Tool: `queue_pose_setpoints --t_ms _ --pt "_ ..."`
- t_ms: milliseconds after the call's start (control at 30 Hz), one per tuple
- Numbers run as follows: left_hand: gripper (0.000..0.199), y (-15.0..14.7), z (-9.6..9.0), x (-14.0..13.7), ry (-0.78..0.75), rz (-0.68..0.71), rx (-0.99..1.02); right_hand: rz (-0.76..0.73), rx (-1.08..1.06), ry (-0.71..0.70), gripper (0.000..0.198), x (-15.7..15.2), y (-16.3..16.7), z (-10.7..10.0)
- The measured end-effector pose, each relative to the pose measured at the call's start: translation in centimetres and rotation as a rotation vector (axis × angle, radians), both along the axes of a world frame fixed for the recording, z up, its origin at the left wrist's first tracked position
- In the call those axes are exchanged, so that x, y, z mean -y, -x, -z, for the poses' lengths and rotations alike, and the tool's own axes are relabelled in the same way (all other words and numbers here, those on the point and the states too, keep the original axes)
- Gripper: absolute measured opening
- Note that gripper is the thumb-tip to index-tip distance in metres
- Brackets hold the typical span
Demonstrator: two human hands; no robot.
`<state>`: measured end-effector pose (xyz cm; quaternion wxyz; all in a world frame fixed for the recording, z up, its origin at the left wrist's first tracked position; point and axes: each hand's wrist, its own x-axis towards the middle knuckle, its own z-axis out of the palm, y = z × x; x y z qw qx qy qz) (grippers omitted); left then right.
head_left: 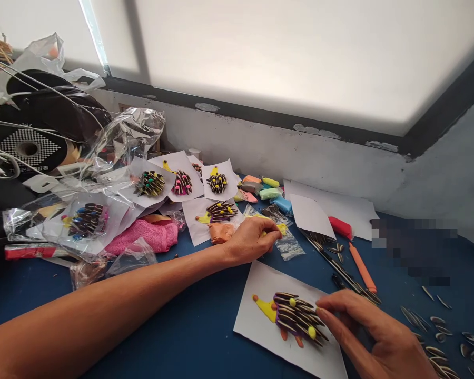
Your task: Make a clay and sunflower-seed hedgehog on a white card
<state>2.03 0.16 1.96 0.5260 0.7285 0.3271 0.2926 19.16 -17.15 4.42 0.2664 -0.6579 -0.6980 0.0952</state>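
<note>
My left hand (pixel 250 239) reaches across the table, its fingers closed on yellow modelling clay (pixel 283 229) at a small clear plastic bag (pixel 290 248). Closer to me lies a white card (pixel 256 329) bearing a hedgehog (pixel 298 317) made of sunflower seeds, with a yellow clay snout, orange nose and feet, and two yellow balls on its back. At the hedgehog's rear, my right hand (pixel 375 331) has thumb and forefinger pinched together by the seed tips. Whatever is between those fingertips is too small to make out.
Several finished hedgehog cards (pixel 220 181) lie at the back and left, some under clear plastic. Coloured clay packs (pixel 270 193) sit by the wall. A pink cloth (pixel 146 237), a pen (pixel 339 268), an orange clay stick (pixel 362 267) and loose sunflower seeds (pixel 438 322) surround the work area.
</note>
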Motion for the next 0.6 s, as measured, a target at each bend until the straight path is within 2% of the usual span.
queue_pose_setpoints --t_ms 133,433,600 --pt "0.018 0.03 0.06 -0.04 -0.013 0.002 -0.006 -0.025 0.022 -0.045 0.022 -0.21 0.10 0.33" --pt "0.017 0.07 0.05 -0.02 -0.015 0.000 -0.014 -0.059 0.086 -0.002 0.027 -0.26 0.03 0.56" --pt "0.017 -0.03 0.22 -0.09 -0.020 0.005 -0.009 -0.079 0.134 -0.032 0.025 -0.17 -0.14 0.71"
